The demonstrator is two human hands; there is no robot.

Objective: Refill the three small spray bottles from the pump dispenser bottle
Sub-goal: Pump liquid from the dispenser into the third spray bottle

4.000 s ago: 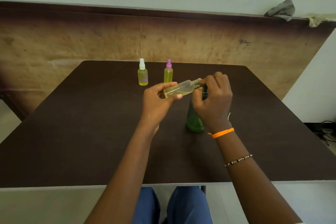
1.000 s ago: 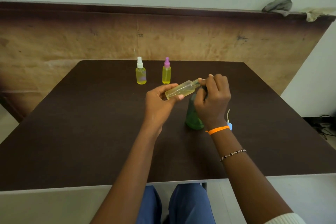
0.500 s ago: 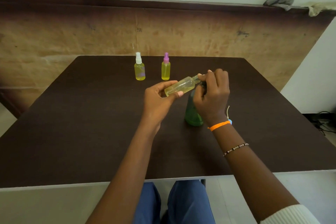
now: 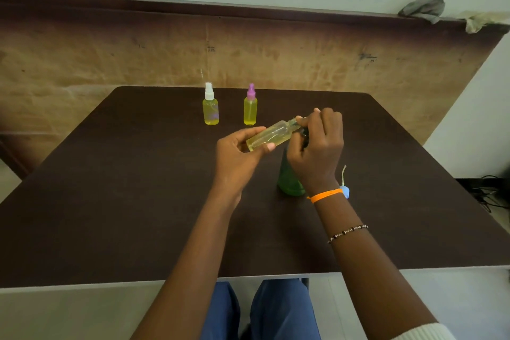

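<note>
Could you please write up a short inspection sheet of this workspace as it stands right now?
Surface: dark brown table, dry as far as seen.
Job's things: white-capped spray bottle and purple-capped spray bottle upright at the far edge, holding yellow liquid; third spray bottle uncapped, tilted; green pump dispenser bottle upright beneath it; blue spray cap on the table.
Clutter: nothing seen.
Hands: left hand holds the third bottle; right hand on the dispenser's pump.
Cables: dark cables on the floor, right.
Surroundings: wooden board; grey rag on its top.
</note>
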